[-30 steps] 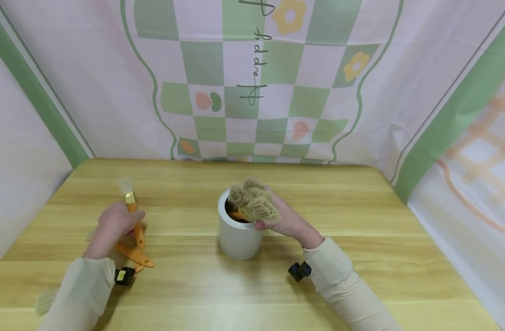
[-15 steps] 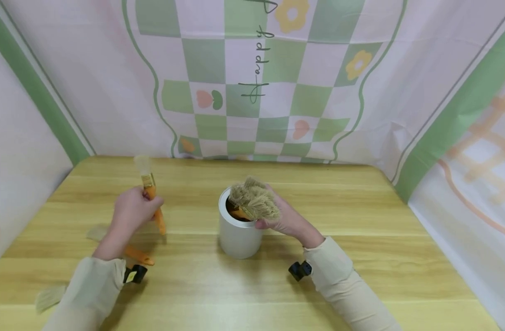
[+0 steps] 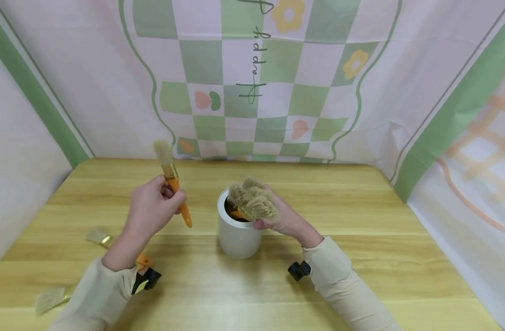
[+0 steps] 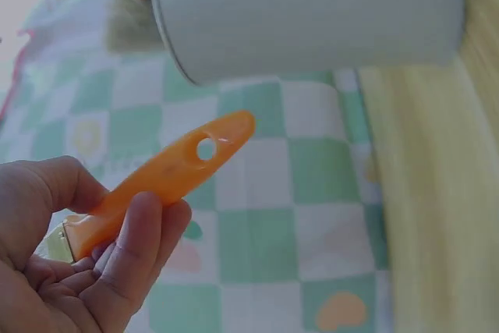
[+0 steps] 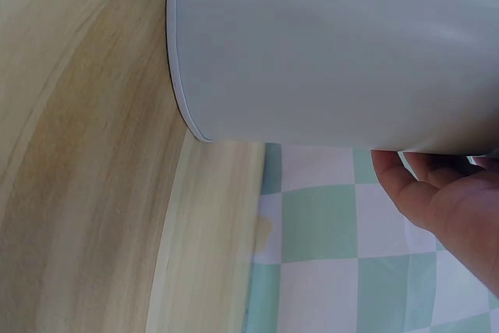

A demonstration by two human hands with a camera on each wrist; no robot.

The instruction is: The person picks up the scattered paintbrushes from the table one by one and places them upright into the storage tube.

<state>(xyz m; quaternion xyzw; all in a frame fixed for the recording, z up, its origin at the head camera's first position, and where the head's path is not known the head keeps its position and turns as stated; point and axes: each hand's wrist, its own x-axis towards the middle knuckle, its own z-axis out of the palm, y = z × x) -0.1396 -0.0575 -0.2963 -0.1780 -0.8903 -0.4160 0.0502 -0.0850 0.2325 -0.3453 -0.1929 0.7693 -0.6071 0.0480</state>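
My left hand (image 3: 150,204) pinches a paintbrush (image 3: 171,171) by its orange handle, raised over the table with pale bristles pointing up. In the left wrist view, thumb and fingers meet on the orange handle (image 4: 175,165), its holed end towards the can. A white can (image 3: 239,241) stands upright to the right of this brush. Several paintbrushes (image 3: 255,202) lean in it, bristles bunched above the rim on the right side, one orange handle showing inside. My right hand (image 3: 289,219) grips the can's upper right side, partly behind the bristles. The right wrist view has its fingers (image 5: 409,196) against the wall.
Two more paintbrushes, one with its bristles (image 3: 97,235) beyond the left forearm and one (image 3: 51,299) nearer the front, lie on the wooden table (image 3: 380,211). The left arm partly covers both. A checkered cloth (image 3: 277,128) hangs behind the table's back edge.
The left hand has lifted a paintbrush off the pile on the left and carried it right and up, towards the can. The right hand and the can stay in place.
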